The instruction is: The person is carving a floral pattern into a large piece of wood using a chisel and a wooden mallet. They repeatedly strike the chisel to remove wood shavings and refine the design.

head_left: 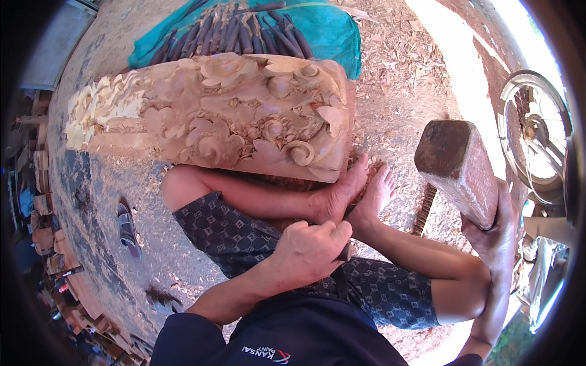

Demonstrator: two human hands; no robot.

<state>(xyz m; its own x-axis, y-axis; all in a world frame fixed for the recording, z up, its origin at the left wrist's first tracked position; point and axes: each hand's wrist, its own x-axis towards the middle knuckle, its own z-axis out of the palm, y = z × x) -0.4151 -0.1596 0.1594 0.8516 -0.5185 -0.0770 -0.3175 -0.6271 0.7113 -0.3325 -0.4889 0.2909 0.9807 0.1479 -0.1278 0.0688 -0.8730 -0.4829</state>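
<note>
My left hand point(310, 253) is closed in a fist above my lap, around what looks like a chisel point(346, 251). Only the dark butt of its handle shows clearly; the fingers hide most of the rest. At the right, my right hand point(497, 232) grips a blocky wooden mallet point(459, 165), raised with its dark, worn face toward the far side. A thick carved wooden panel point(213, 116) lies beyond my crossed legs, covered in flowers, leaves and scrolls. Wood chips sit in its hollows, and its left end is paler. Neither hand touches the panel.
Several dark carving tools point(238, 33) lie in a row on a teal cloth point(342, 36) behind the panel. A brush point(425, 209) rests near my feet. Sandals point(127, 229) lie to the left, wood pieces point(76, 287) farther out. A motorbike wheel point(534, 131) stands at right.
</note>
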